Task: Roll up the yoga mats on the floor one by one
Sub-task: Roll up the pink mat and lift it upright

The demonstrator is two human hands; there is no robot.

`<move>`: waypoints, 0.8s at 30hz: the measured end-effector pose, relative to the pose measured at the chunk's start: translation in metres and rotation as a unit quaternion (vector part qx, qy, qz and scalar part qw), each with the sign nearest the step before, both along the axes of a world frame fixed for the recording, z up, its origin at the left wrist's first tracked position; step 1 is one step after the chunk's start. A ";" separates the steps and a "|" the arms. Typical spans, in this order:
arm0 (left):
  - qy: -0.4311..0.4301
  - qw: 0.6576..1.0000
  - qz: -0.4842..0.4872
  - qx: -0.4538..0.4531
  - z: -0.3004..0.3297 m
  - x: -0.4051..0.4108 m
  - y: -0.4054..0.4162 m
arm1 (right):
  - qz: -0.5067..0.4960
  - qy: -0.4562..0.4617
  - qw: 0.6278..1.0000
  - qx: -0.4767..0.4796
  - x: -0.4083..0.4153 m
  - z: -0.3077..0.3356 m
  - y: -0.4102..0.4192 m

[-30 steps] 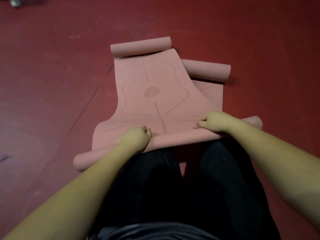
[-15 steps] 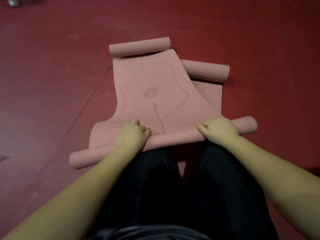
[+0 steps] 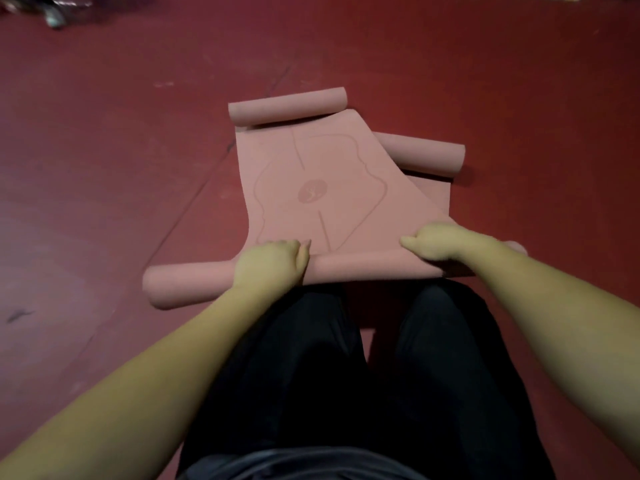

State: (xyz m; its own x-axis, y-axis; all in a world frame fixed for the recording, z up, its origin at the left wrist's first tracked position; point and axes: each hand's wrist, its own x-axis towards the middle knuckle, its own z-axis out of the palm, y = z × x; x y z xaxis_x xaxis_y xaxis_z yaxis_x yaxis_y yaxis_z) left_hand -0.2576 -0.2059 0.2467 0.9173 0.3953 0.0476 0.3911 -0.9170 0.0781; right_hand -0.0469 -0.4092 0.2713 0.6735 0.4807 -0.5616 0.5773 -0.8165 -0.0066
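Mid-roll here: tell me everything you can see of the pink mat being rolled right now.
The pink mat looks like soft matte foam, printed with a faint curved outline, a round emblem and a centre line. Its near end is wound into a roll lying across the red floor in front of the knees; its far end curls into a smaller roll. The flat middle stretch lies between them. The left hand and right hand both grip the near roll from above. Its right edge overlaps a second pink mat.
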 end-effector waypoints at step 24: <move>0.115 0.973 0.079 -0.183 -0.019 0.004 0.007 | 0.131 -0.232 0.951 0.157 -0.054 -0.032 -0.043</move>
